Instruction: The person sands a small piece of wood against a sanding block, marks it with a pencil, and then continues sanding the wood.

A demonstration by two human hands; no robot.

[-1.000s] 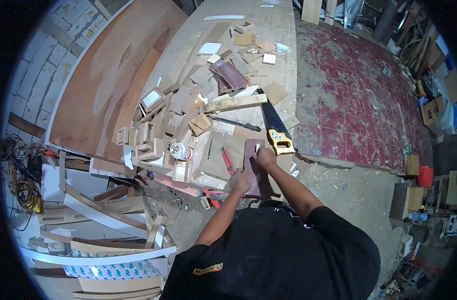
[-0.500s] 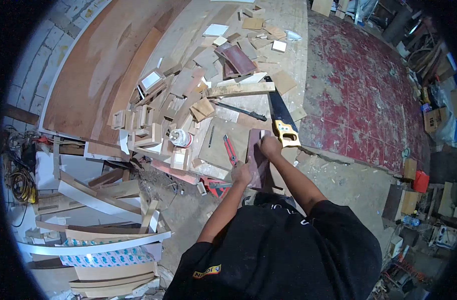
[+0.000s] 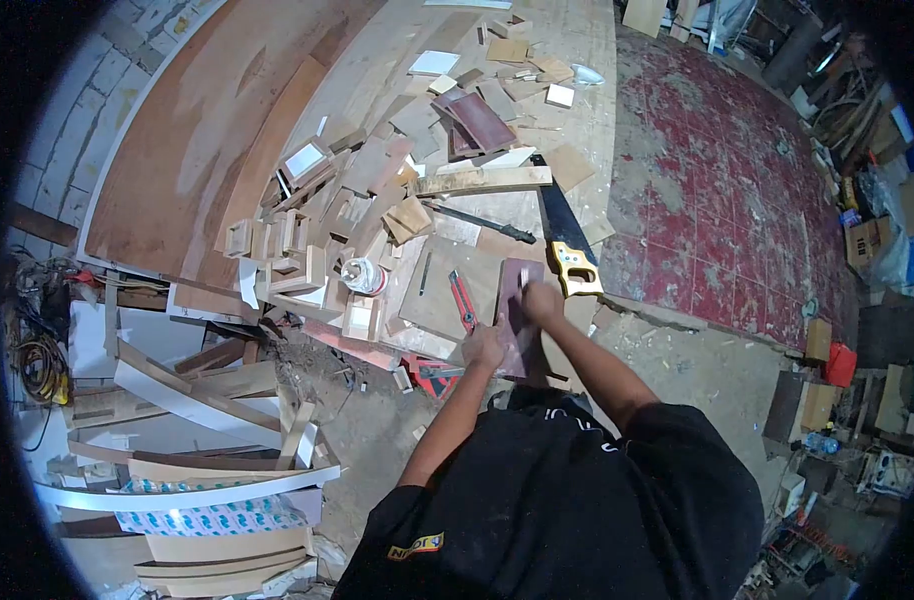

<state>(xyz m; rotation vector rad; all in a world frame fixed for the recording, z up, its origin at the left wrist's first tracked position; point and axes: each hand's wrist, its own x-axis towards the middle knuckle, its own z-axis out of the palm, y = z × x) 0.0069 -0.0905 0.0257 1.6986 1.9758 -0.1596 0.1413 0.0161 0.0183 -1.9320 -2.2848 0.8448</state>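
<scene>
A dark reddish-brown wooden piece (image 3: pixel 518 318) lies at the near edge of the workbench (image 3: pixel 537 60). My left hand (image 3: pixel 484 346) grips its near left side. My right hand (image 3: pixel 540 301) rests closed on its far right part, with something small and pale at the fingertips; what it is I cannot tell. A red-handled tool (image 3: pixel 462 301) lies just left of the piece on a flat board (image 3: pixel 439 292). A handsaw with a yellow handle (image 3: pixel 574 268) lies just right of my right hand.
A heap of wood offcuts (image 3: pixel 327 230) covers the bench's left half, with a white-and-red spool (image 3: pixel 361 275) beside it. A long wooden bar (image 3: pixel 482 180) and a dark rod (image 3: pixel 477 222) lie behind. Curved white wood parts (image 3: pixel 187 400) are stacked on the floor at left.
My right hand has slid slightly nearer along the dark piece. The left hand stays on its near side. The view has shifted slightly.
</scene>
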